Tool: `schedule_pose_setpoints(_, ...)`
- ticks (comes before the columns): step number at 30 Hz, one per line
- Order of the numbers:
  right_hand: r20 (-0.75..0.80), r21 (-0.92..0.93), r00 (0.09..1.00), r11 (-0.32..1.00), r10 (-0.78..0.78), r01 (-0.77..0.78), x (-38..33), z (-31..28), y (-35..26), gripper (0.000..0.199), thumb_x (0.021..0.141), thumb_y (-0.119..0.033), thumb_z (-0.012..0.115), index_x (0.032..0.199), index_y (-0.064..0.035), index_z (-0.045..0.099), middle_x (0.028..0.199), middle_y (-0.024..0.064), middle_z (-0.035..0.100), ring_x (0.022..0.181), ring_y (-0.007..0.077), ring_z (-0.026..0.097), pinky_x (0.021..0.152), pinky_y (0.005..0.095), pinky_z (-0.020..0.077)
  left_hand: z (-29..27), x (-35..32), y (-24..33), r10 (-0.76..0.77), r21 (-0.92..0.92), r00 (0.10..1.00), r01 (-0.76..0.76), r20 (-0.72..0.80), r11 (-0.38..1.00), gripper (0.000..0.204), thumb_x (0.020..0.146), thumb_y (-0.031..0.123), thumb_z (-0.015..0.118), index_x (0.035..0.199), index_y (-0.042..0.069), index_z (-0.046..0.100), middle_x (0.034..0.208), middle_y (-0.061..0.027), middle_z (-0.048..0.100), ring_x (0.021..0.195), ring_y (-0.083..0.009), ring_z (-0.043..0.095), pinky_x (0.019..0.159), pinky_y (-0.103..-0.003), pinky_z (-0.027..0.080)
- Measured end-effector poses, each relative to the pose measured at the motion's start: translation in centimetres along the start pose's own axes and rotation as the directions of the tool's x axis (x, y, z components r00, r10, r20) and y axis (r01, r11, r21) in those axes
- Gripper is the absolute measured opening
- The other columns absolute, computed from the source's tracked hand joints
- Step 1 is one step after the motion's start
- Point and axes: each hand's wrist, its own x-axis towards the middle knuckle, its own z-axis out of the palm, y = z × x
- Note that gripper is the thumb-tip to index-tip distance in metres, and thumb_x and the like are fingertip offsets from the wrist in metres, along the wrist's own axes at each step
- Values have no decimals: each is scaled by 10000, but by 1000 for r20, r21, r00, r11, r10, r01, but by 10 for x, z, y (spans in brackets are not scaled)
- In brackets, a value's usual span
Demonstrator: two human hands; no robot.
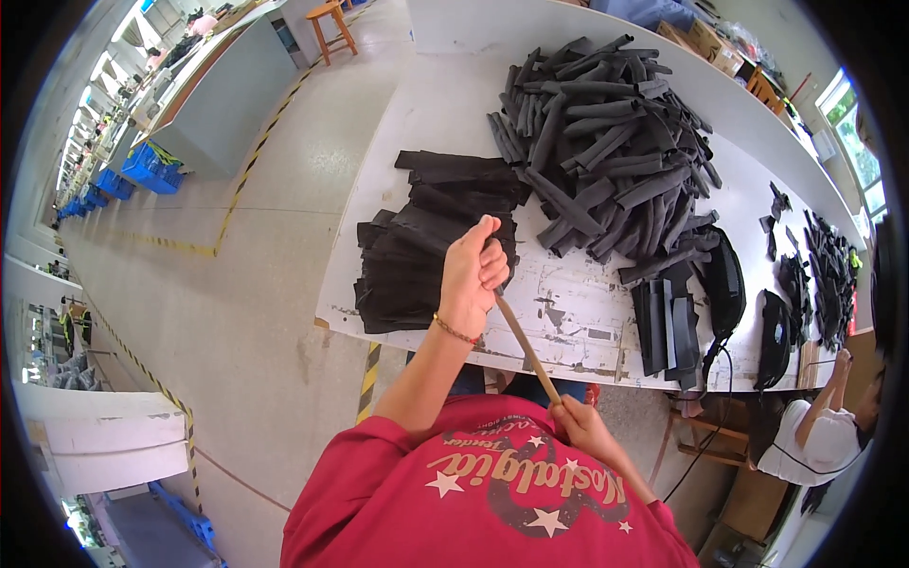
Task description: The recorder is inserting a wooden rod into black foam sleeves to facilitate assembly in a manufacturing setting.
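My left hand (pixel 472 273) is closed in a fist around the upper end of a thin wooden stick (pixel 528 350). A small dark bit shows where the stick meets the fist; whatever else the fingers enclose is hidden. At the stick's lower end, close to my body, my right hand (pixel 579 428) grips it. The stick slants between the two hands above the table's front edge. Just behind and left of my left hand lies a layered stack of flat black fabric pieces (pixel 407 251). A large heap of rolled dark grey fabric tubes (pixel 615 142) is farther back to the right.
The white worktable (pixel 568 312) has worn, scraped patches and a raised back panel. Folded dark strips (pixel 666 327) and black curved pieces (pixel 724 284) lie on its right side. Another person (pixel 819 431) is at the right. A wooden stool (pixel 331 28) stands far off.
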Motion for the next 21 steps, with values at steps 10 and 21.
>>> schedule_pose_setpoints(10,-248,196,953,954,-174,225,14,-39,-25,258,807,-97,705,1031,-40,591,635,-68,409,574,33,392,515,217,336,6,28,10,82,-213,994,-97,-76,972,188,951,228,518,855,67,536,534,50,304,400,-58,250,362,-223,197)
schedule_pose_setpoints(21,-272,475,861,718,-429,508,47,-24,-71,174,822,-142,703,796,16,635,669,-19,561,603,53,483,539,210,383,19,14,10,336,61,939,-341,69,938,258,923,265,541,1020,26,542,615,9,454,504,-80,431,481,-220,358)
